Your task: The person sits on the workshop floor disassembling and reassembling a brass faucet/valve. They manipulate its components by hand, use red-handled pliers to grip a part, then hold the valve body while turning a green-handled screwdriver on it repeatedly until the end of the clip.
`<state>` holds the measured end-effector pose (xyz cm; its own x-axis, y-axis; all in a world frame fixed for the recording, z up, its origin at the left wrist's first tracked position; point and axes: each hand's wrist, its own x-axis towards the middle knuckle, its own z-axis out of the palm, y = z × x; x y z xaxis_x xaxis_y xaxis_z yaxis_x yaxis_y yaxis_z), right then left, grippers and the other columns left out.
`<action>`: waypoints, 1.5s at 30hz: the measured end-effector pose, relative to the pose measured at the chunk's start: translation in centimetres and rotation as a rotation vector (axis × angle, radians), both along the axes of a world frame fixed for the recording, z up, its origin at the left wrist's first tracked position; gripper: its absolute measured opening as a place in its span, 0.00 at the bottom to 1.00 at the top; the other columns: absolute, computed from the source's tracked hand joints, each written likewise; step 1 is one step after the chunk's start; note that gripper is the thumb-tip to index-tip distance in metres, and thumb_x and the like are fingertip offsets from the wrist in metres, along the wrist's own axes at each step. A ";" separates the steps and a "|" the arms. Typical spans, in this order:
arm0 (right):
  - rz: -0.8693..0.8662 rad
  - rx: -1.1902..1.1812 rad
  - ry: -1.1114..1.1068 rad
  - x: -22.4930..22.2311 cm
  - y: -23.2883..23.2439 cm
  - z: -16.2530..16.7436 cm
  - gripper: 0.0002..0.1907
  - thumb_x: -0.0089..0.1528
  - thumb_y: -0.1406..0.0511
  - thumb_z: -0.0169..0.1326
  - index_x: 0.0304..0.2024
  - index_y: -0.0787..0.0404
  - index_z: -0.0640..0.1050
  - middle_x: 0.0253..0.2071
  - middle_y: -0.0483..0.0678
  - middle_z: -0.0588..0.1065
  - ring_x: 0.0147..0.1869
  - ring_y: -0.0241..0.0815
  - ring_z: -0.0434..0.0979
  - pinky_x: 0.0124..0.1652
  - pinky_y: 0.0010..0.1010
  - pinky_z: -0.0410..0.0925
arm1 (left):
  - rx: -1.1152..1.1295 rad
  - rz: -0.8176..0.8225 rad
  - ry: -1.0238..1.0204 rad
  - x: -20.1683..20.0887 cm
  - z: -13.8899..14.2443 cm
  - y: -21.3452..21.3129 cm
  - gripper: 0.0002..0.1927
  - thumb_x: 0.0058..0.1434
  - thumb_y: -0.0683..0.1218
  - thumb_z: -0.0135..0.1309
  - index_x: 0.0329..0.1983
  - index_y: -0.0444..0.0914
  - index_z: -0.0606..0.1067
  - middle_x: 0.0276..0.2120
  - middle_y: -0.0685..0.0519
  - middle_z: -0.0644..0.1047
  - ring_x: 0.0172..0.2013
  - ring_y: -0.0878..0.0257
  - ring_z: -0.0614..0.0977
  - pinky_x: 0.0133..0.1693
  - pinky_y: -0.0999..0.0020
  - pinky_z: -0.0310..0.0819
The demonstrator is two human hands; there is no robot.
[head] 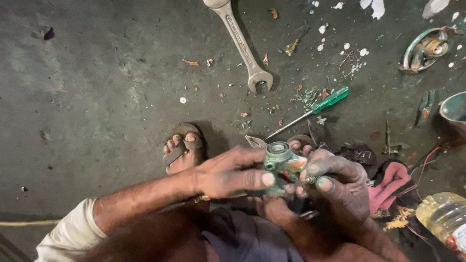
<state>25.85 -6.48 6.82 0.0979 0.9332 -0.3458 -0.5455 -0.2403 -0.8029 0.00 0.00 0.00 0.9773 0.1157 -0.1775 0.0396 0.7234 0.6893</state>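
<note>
Left hand (233,172): reaches in from the near left, thumb and fingers closed on the left side of a small green metal part (280,162); sleeve of pale cloth at the forearm.

Right hand (340,187): grimy, comes in from the near right, fingers wrapped about the right side of the same part; thumb tip pressed just beside a short stub on it; whether anything else lies in this palm, cannot tell.

Green metal part: held between both hands, off the floor, at the near centre of the scene, above the knees; round cap on top, paint worn and stained.

Foot in a sandal (182,150): on the concrete floor (97,97), just left of the hands; a second foot partly hidden behind the part.

Wrench (240,43): long, silver, open-ended, lying at the far centre, open end pointing near.

Screwdriver (310,110): green handle, thin shaft pointing near-left, on the floor right of the wrench, well apart from the hands.

Curved metal piece (427,48): far right, with a round fitting inside it.

Red rag (393,182): on the floor just right of the right hand.

Plastic bottle (444,216): near right corner, yellowish liquid inside.

Scattered chips and scraps: green, orange and white, across the far floor.
</note>
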 end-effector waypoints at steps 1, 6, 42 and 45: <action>0.004 -0.003 -0.001 -4.8 -4.0 0.2 0.07 0.72 0.65 0.61 0.47 0.64 0.83 0.34 0.50 0.79 0.40 0.42 0.79 0.75 0.46 0.53 | 0.107 0.036 0.032 0.1 0.4 0.1 0.27 0.75 0.56 0.49 0.70 0.36 0.69 0.55 0.43 0.81 0.56 0.47 0.80 0.59 0.60 0.74; 0.017 -0.059 0.038 -3.5 -7.5 -2.5 0.09 0.69 0.67 0.59 0.49 0.67 0.80 0.40 0.52 0.76 0.42 0.45 0.78 0.55 0.45 0.73 | 0.441 0.002 0.324 0.5 2.1 0.5 0.19 0.71 0.52 0.46 0.56 0.35 0.74 0.38 0.39 0.80 0.41 0.44 0.84 0.42 0.54 0.76; 0.045 -0.159 -0.439 -6.9 -3.6 -3.4 0.22 0.56 0.74 0.64 0.50 0.61 0.71 0.43 0.41 0.73 0.44 0.27 0.73 0.40 0.21 0.71 | 0.513 0.177 0.362 0.4 1.7 -1.0 0.16 0.62 0.39 0.51 0.54 0.32 0.68 0.41 0.32 0.79 0.48 0.33 0.79 0.43 0.46 0.74; 0.082 -0.161 -0.644 -6.8 -4.0 -3.9 0.24 0.56 0.76 0.65 0.52 0.60 0.72 0.37 0.38 0.68 0.34 0.22 0.60 0.31 0.15 0.58 | 0.499 0.145 0.408 0.6 1.7 -1.2 0.15 0.61 0.39 0.51 0.51 0.32 0.69 0.39 0.33 0.80 0.46 0.34 0.80 0.43 0.47 0.74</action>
<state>19.05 -10.49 2.88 0.2621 0.8879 -0.3781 0.0562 -0.4052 -0.9125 0.56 -1.17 1.66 0.8112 0.4057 -0.4213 0.2948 0.3385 0.8936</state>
